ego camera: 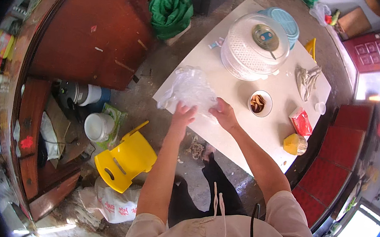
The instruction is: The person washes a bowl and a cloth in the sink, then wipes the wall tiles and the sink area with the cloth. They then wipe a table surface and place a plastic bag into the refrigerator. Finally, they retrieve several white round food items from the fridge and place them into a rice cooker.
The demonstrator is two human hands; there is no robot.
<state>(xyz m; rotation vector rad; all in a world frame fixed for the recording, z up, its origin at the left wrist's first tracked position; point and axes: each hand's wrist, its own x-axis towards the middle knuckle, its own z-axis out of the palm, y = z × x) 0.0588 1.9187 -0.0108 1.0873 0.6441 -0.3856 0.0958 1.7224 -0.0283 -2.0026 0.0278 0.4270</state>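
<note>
A crumpled clear plastic bag (193, 87) lies on the near left corner of the white table (226, 136). My left hand (185, 114) is at the bag's near edge, fingers bent and spread; whether it grips the film is hard to tell. On the bag's right side, my right hand (224, 114) touches the plastic with thumb and fingers, and its grip is unclear too. To the right of that hand stands a white bowl (268, 105) holding brown pieces in dark liquid. Beyond the bag is a large white perforated basket (241, 59) with a clear lid.
A cut yellow squash (291, 144), a red-and-white packet (301, 121) and a wrinkled cloth (306, 82) lie at the table's right. A yellow plastic chair (128, 157) and a lidded white bucket (98, 127) stand on the floor at left, near a dark red wooden cabinet (91, 31).
</note>
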